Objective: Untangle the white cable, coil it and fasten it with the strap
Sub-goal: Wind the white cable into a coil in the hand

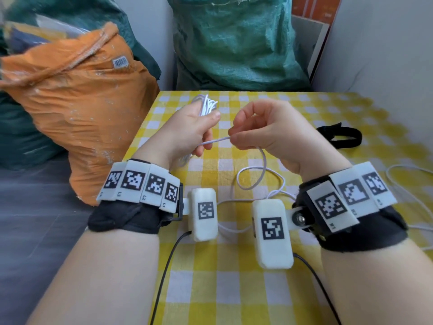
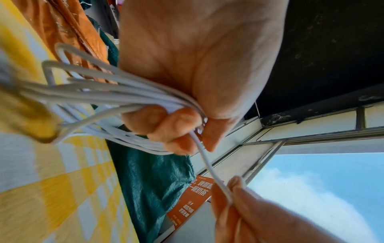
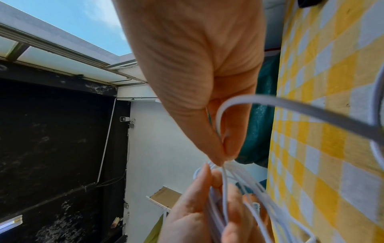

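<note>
My left hand is raised over the table and grips a bundle of several loops of the white cable; the left wrist view shows those loops clamped between its thumb and curled fingers. One strand runs from that bundle to my right hand, which pinches it between thumb and forefinger. Below the hands the loose rest of the cable lies in slack loops on the yellow checked tablecloth. The black strap lies on the cloth, to the right of my right hand.
An orange sack leans against the table's left edge, with green sacks behind the far edge. More white cable trails at the right edge. Black wires hang from the wrist cameras.
</note>
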`<state>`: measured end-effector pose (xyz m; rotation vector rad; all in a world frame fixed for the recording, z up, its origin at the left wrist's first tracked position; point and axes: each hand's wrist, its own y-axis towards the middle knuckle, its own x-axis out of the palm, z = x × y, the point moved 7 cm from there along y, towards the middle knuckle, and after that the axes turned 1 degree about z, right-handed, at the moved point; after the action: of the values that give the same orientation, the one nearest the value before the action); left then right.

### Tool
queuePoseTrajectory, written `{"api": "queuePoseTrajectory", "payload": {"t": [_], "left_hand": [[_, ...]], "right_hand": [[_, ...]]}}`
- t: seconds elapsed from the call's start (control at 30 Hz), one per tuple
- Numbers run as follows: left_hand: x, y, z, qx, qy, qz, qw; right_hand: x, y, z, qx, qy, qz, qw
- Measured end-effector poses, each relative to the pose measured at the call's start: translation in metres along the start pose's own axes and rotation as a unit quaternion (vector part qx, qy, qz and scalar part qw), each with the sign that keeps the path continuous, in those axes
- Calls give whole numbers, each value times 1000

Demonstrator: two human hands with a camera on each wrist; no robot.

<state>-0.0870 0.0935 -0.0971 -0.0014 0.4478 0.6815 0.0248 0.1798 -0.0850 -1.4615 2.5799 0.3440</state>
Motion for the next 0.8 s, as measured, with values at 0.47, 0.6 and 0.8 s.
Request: {"api": "queuePoseTrajectory", "payload": {"t": [0.47,0.6,0.8], "left_hand": [[-16,-22,41,-25,-134,31,990],[-25,-43,65,-35,-157,7,987],[-27,-71,107,-36,-156,-14,987]], "right_hand": [[-69,-29,-15,25,-223,187,956],[-84,-45,-50,12,-135,235,963],[-113,-79,-129,-85,-307,336,887]]}}
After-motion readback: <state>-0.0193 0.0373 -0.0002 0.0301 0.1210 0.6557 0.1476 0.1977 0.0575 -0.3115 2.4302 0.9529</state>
